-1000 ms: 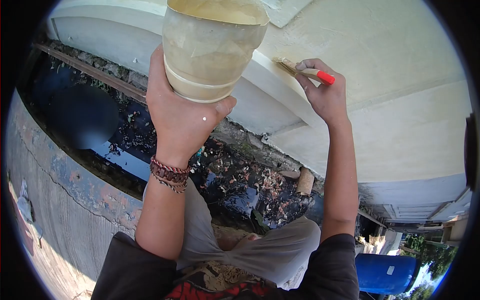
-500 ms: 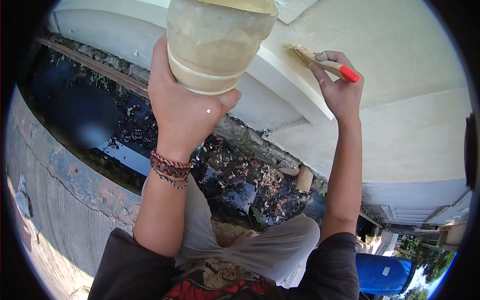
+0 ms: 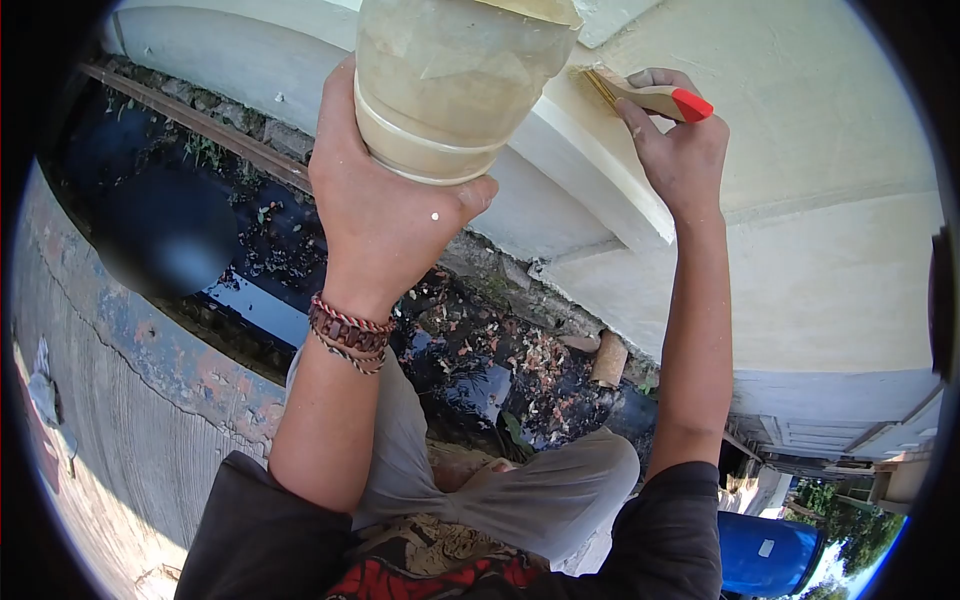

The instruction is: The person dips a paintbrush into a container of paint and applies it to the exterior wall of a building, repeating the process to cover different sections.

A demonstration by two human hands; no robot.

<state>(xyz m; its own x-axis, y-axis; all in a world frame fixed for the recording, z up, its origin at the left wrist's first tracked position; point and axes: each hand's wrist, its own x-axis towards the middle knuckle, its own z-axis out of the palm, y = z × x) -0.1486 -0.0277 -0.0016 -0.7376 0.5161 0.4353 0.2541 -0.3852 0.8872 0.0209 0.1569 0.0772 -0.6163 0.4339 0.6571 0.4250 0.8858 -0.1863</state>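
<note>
My left hand [image 3: 390, 200] is wrapped round the lower part of a cut-open plastic container [image 3: 450, 90], whose cloudy wall looks coated with cream paint. A spot of white sits on the back of that hand. In my right hand [image 3: 680, 150] is a paintbrush [image 3: 655, 100] with a wooden handle and a red tip, gripped between thumb and fingers. Its bristles touch the cream wall [image 3: 800, 120] just above a raised curved moulding [image 3: 600, 165]. How much paint the container holds cannot be made out.
Below the wall runs a ditch of dark water [image 3: 270, 310] with floating leaves. A short pipe [image 3: 609, 358] sticks out at the wall's foot. A concrete ledge [image 3: 120, 380] lies to the left, and a blue barrel [image 3: 765, 555] stands at lower right.
The container and my left hand have shifted slightly right and up. The paintbrush has moved up a little, its handle now lying flatter, with its bristles still at the wall.
</note>
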